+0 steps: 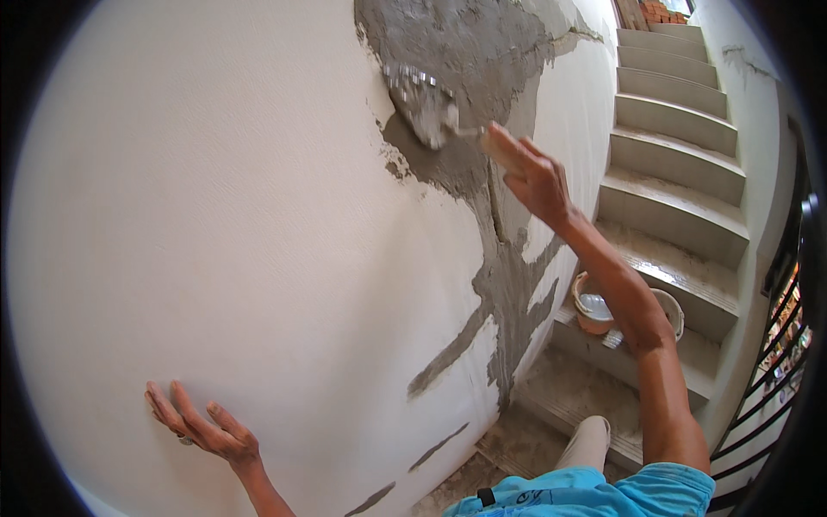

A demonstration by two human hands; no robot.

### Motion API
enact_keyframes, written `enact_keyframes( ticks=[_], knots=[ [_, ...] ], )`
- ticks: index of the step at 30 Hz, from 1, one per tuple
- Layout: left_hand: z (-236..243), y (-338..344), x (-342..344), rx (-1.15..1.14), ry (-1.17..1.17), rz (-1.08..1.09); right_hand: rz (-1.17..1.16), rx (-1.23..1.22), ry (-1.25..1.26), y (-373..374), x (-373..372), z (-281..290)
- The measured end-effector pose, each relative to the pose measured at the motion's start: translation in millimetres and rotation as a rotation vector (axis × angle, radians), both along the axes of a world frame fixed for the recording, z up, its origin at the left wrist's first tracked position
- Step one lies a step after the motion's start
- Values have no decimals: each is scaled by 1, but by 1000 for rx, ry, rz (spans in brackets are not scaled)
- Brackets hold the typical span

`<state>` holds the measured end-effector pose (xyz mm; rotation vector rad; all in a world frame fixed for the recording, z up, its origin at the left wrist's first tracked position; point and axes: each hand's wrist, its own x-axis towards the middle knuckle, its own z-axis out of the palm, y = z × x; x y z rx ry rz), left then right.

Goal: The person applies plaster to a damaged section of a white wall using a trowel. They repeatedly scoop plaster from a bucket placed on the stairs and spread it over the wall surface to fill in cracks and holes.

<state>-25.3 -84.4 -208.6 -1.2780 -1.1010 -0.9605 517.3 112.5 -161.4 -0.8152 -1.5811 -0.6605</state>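
Observation:
My right hand (531,175) is closed round the handle of a trowel (424,105), whose metal blade lies against the wall, a little blurred. Under and around the blade spreads a patch of grey wet-looking mortar (469,43), rough at its edges. From it a grey band runs down the white wall (233,198), with a dark narrow crack (495,207) in it. Lower on the left, my left hand (207,431) rests on the bare white wall, fingers stretched out, a ring on one finger.
Concrete stairs (672,151) climb on the right. On a step behind my right forearm stand a bucket (594,306) with something pale inside and a second round container (670,312), partly hidden. A black metal railing (767,370) runs along the far right. Red bricks (662,12) lie at the top.

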Motion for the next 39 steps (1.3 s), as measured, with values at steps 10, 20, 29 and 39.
enact_keyframes(
  ticks=[10, 20, 29, 39],
  knots=[
    [0, 3, 4, 11, 8, 6, -60, -157, 85, -64, 4, -139],
    [-3, 6, -6, 17, 22, 80, -104, -124, 290, -46, -57, -115],
    [-3, 5, -4, 20, 19, 84, -209, -168, 264, -44, -63, -168],
    [-3, 7, -7, 33, 39, 104, -141, -146, 304, -65, -81, -149]
  ],
)
